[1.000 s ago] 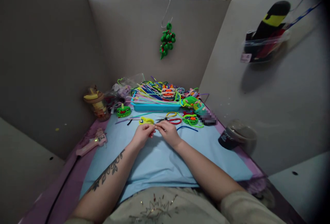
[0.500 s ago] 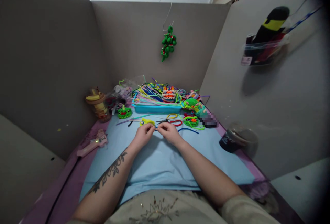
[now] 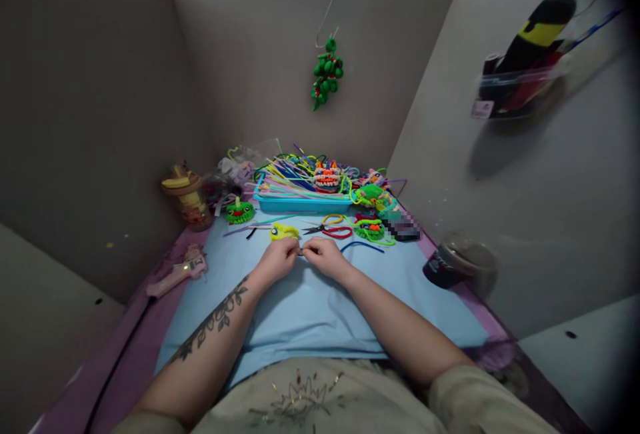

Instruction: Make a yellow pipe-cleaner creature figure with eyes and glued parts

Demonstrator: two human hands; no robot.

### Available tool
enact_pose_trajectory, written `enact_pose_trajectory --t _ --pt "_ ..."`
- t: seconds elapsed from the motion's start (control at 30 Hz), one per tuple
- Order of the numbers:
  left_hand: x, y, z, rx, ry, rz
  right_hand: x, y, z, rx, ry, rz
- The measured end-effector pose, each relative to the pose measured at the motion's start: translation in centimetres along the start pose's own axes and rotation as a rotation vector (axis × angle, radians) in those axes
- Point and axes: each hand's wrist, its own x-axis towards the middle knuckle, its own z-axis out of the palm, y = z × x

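My left hand (image 3: 283, 257) and my right hand (image 3: 323, 255) meet over the middle of the blue cloth, fingertips pinched close together. Between them shows a tiny dark blue bit, apparently a pipe cleaner, mostly hidden by the fingers. Just behind my left hand lies a yellow pipe-cleaner figure (image 3: 283, 231) with an eye. Scissors (image 3: 337, 232) with red and yellow handles rest beyond my right hand. A blue pipe cleaner (image 3: 367, 245) curves over the cloth to the right of that hand. Beside the scissors sits a green pipe-cleaner piece (image 3: 369, 229).
A blue tray (image 3: 305, 205) heaped with pipe cleaners stands at the back. A green frog-like head (image 3: 240, 211), a drink cup (image 3: 190, 201) and a pink glue gun (image 3: 180, 275) are on the left. To the right are a phone-like dark object (image 3: 403, 227) and a dark cup (image 3: 443, 271).
The camera view has shifted slightly. Both hands stay pinched together in nearly the same spot, and the blue bit between them shows less.
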Motion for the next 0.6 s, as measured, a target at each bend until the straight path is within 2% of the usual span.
enact_pose_trajectory --t 0.17,0.27,0.37,0.5,0.6 --pt "0.2 0.2 0.0 -0.005 0.011 -0.045 0.0 0.2 0.2 0.003 0.003 0.039" --pt "0.5 0.7 -0.1 -0.095 0.089 -0.112 0.3 0.0 0.2 0.155 0.054 0.143" --pt "0.7 1.1 -0.2 -0.293 0.142 -0.240 0.5 -0.2 0.4 0.331 0.132 0.237" --pt "0.5 1.0 -0.2 -0.505 0.119 -0.357 0.5 -0.2 0.6 0.334 0.173 0.198" --pt "0.3 0.8 -0.2 -0.614 0.047 -0.380 0.3 0.0 0.6 0.272 0.192 0.092"
